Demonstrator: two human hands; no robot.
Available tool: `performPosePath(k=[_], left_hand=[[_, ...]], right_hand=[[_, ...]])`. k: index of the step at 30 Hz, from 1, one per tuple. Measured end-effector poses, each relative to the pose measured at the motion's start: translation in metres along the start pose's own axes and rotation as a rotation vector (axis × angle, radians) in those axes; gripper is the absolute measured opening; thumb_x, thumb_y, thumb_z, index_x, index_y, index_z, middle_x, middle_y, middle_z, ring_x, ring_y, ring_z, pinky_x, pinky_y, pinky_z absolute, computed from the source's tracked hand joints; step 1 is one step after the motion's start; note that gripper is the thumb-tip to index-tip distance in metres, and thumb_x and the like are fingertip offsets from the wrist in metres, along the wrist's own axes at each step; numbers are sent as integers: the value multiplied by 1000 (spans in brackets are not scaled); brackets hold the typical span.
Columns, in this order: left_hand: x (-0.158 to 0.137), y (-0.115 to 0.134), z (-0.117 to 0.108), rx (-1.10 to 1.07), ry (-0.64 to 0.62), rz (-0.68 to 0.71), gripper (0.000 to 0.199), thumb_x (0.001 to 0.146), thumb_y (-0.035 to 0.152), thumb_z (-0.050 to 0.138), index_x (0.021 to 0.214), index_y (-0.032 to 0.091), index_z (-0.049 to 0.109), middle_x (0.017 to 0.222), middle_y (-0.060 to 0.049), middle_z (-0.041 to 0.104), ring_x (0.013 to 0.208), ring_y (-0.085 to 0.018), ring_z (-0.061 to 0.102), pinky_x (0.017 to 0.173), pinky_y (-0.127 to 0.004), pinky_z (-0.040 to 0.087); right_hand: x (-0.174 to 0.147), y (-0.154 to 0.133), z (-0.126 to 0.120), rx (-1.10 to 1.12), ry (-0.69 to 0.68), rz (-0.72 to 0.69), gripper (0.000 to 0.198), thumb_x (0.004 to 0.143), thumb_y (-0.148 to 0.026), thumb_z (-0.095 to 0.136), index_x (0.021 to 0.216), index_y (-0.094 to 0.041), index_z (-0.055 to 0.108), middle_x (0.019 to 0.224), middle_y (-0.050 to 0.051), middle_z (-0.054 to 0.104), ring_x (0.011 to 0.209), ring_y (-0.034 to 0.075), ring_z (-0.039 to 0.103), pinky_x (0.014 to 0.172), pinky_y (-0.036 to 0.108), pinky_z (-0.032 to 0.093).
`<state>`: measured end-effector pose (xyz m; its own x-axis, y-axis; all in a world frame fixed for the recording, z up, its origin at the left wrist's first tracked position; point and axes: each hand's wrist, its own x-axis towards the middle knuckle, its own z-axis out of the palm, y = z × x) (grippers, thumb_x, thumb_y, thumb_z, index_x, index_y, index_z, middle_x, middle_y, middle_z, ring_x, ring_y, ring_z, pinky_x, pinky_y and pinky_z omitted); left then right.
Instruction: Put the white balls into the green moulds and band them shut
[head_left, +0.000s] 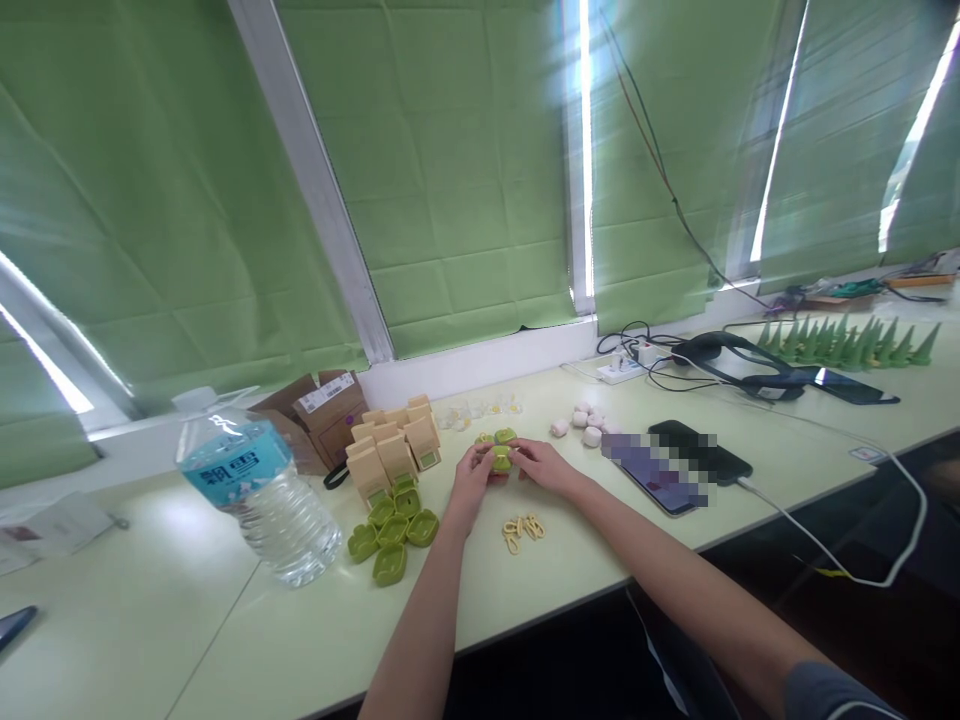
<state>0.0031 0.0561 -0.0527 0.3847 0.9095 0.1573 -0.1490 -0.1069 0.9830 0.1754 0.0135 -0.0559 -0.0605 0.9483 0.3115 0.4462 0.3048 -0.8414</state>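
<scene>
Meeting over the middle of the table (555,575), the left hand (472,474) and the right hand (541,463) have their fingertips clamped on a small green piece (501,459) between them, nearer the far edge than the near one. More green pieces (507,436) lie just behind the fingers, partly covered by them. Between the forearms, toward the near edge, is a loose cluster of pale yellow loops (523,528).

Crowding the left forearm are several green cups (392,530), touching one another, with a tall water bottle (255,490) beyond them, tilted in this view. Behind the cups stand cream boxes (395,440) in close rows, and an open cardboard box (337,420) sits by the far edge. Small clear pieces (480,410) with yellow spots lie near that edge too.

To the right of the hands is a heap of pinkish-white lumps (591,424). Nearer the right forearm lie a lit phone (652,475) and a dark phone (701,452), whose white cable (821,562) loops past the near edge. Farther right, a black headset (750,365) and green cones (847,345) fill the table toward the far edge.
</scene>
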Motion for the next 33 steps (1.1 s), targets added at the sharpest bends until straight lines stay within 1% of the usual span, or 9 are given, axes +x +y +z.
performPosePath(k=[4,6,9,12,19,25,27,30,33], left_hand=[[-4,4,1,83,-42,16,53,77,52,68,115,16,58,101,-9,63,82,-16,64,77,-33,56],[-6,7,2,145,-49,25,53,79,54,65,117,17,58,103,-9,63,81,-16,64,75,-30,54],[-8,10,2,210,-34,65,50,81,53,63,117,19,61,107,-10,64,88,-17,62,71,-26,51],[-9,13,1,233,-27,100,47,81,50,64,116,19,62,108,-9,65,93,-17,60,72,-25,49],[-10,18,-1,234,-51,128,49,79,50,66,117,18,63,110,-9,66,94,-17,60,78,-27,48],[-7,13,-2,234,-33,111,53,79,53,65,118,17,63,108,-10,67,94,-18,61,75,-26,49],[-8,12,-1,207,-57,100,56,79,51,67,123,18,60,113,-11,65,98,-19,62,79,-27,50],[-11,11,1,164,-128,96,67,72,43,76,131,22,53,127,-11,59,102,-19,62,86,-29,51],[-11,7,3,198,-111,122,69,68,37,80,129,22,53,127,-11,59,92,-17,64,79,-28,52]], right_hand=[[1,3,2,20,37,12,36,92,-41,51,118,-18,61,85,4,68,61,15,62,61,27,46],[2,4,2,34,59,9,36,90,-41,53,117,-18,61,87,5,68,63,14,60,61,27,45],[3,5,1,66,75,-15,39,88,-41,56,117,-17,62,88,5,67,66,14,57,62,27,45],[5,6,-1,103,81,-44,42,85,-42,59,117,-16,63,86,5,66,64,12,53,63,26,43],[7,7,-4,133,74,-75,43,83,-42,61,116,-14,64,81,3,65,58,10,45,59,25,38],[7,8,0,140,100,-38,44,84,-43,60,117,-15,63,84,4,66,61,11,49,61,25,39],[7,8,0,139,123,-23,42,84,-43,59,116,-16,64,85,4,66,63,12,50,62,25,40],[6,9,0,123,147,-14,41,85,-44,58,114,-16,65,84,3,66,66,13,52,64,26,41],[5,7,1,119,136,-6,41,86,-46,57,112,-16,64,83,3,66,67,14,53,65,27,42]])
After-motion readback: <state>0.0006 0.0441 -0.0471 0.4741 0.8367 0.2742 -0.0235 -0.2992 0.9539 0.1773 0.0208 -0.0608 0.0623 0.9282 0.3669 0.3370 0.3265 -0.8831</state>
